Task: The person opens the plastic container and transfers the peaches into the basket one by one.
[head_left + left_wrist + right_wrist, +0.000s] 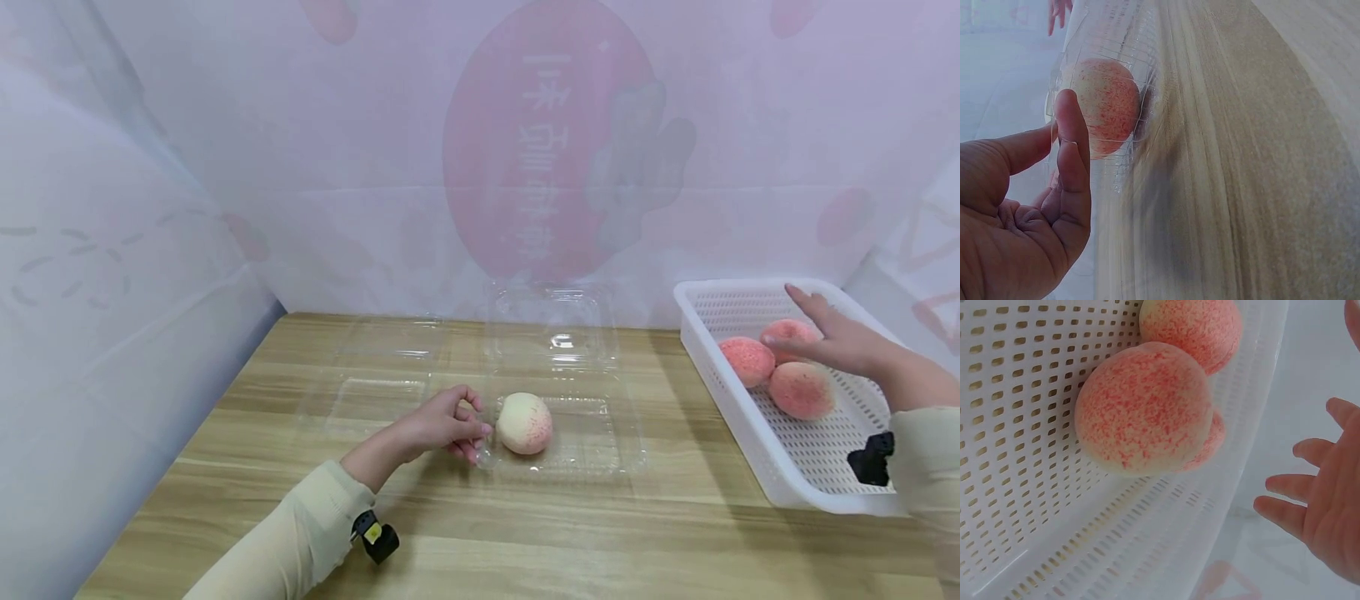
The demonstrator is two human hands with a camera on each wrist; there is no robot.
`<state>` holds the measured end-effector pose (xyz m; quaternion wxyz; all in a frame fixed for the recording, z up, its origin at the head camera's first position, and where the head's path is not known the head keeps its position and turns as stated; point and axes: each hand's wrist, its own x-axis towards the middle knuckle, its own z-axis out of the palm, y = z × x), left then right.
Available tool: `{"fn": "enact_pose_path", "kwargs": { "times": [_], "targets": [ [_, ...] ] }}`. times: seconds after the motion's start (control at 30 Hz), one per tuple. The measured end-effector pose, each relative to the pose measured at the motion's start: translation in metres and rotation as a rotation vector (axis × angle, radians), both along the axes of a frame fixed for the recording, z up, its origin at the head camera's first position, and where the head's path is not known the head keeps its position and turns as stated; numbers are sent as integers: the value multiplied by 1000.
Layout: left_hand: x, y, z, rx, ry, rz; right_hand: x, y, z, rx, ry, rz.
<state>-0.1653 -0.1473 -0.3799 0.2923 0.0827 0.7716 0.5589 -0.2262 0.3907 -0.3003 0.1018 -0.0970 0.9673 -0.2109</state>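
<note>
A pale yellow and pink peach (525, 423) sits in the left part of an opened clear plastic clamshell box (588, 425). My left hand (450, 427) pinches that box's near left edge between thumb and fingers, close beside the peach; the left wrist view shows the fingertips (1067, 106) at the clear rim. Over the white basket (738, 425), my right hand (832, 337) is spread above pink peaches (801, 390), holding nothing. In the right wrist view its straight fingers (1288, 487) stand apart from the nearest peach (1144, 409).
Another opened clear box (378, 398) lies to the left on the wooden table (510, 542). Three peaches are grouped inside the perforated basket at the right. Printed white cloth (360, 167) hangs behind the table and along its sides.
</note>
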Motion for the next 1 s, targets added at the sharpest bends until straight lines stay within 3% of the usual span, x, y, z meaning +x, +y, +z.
{"fn": "enact_pose_path", "kwargs": {
  "times": [0.27, 0.47, 0.67, 1.0],
  "targets": [
    [-2, 1, 0, -2, 7, 4, 1, -30, 20, 132, 138, -64],
    [-2, 2, -2, 2, 13, 3, 5, -54, 26, 228, 281, -74],
    [-3, 2, -3, 2, 15, 4, 6, -75, 31, 239, 352, -41],
    [-4, 1, -3, -1, 18, 6, 11, -110, 44, 213, 390, 12]
  ]
}}
